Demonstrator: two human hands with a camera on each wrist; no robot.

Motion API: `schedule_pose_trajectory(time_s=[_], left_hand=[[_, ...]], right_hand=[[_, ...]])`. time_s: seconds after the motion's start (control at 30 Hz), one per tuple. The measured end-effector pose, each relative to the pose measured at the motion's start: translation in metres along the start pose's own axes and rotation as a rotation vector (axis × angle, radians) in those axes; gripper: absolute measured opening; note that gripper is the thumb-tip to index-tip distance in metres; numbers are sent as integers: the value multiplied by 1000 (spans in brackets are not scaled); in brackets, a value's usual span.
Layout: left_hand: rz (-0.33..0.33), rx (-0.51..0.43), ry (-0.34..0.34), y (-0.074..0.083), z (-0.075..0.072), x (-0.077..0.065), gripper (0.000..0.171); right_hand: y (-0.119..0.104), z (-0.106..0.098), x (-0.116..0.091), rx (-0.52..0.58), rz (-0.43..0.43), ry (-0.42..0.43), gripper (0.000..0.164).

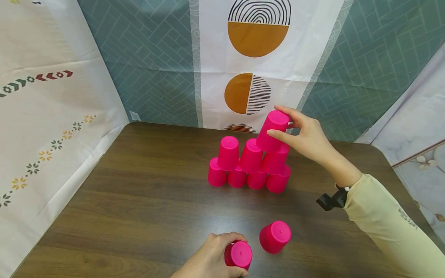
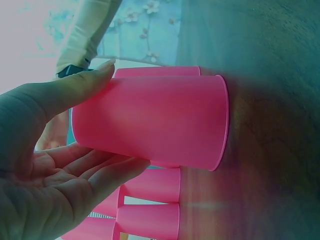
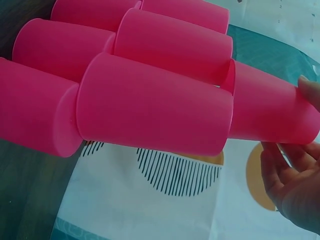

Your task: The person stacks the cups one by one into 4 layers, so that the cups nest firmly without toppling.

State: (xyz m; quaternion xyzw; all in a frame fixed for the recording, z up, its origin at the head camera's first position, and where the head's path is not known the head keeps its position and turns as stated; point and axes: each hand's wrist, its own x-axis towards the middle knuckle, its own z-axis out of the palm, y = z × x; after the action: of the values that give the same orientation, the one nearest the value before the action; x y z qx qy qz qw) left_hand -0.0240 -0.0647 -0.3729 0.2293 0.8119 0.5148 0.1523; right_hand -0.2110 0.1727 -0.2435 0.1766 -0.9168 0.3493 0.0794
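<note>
Upside-down pink cups stand stacked on the table, a bottom row of several with three cups [image 1: 251, 156] on top. My right hand [image 1: 306, 135] grips another pink cup [image 1: 272, 131] between thumb and fingers, at the upper right of the stack. In the right wrist view, the rim of that cup [image 3: 275, 107] meets the base end of a second-row cup [image 3: 155, 105]. Near the front, my left hand [image 1: 217, 256] holds a pink cup [image 1: 241, 255], thumb on one side and fingers on the other; the left wrist view shows its side wall [image 2: 150, 120].
One more upside-down pink cup [image 1: 275, 236] stands on the brown wooden table [image 1: 139, 200], just right of my left hand. A patterned cloth [image 1: 156, 69] hangs behind the table's far edge. Pale cloth [image 1: 52, 127] hangs along the left side.
</note>
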Motion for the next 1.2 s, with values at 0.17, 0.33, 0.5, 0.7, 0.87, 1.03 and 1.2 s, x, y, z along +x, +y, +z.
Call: schedule_pose_trajectory(time_s=[0.17, 0.33, 0.5, 0.7, 0.87, 1.03, 1.2], left_hand=[[1, -7, -2, 0, 0, -1, 42], [-19, -33, -1, 1, 1, -2, 40], [14, -20, 3, 0, 0, -3, 40], [84, 34, 24, -3, 1, -2, 40], [76, 2, 15, -1, 1, -1, 39], [54, -52, -9, -1, 0, -1, 40], [68, -6, -37, 0, -3, -6, 43]], right_hand=[[0, 1, 1, 5, -5, -9, 65], [2, 2, 1, 13, -2, -25, 67], [1, 1, -1, 21, 3, -49, 70], [3, -3, -6, 36, -28, -30, 69], [7, -9, -18, 55, -64, 11, 66], [9, -14, -35, 46, -56, 47, 65], [9, -15, -51, 37, -36, 64, 64]])
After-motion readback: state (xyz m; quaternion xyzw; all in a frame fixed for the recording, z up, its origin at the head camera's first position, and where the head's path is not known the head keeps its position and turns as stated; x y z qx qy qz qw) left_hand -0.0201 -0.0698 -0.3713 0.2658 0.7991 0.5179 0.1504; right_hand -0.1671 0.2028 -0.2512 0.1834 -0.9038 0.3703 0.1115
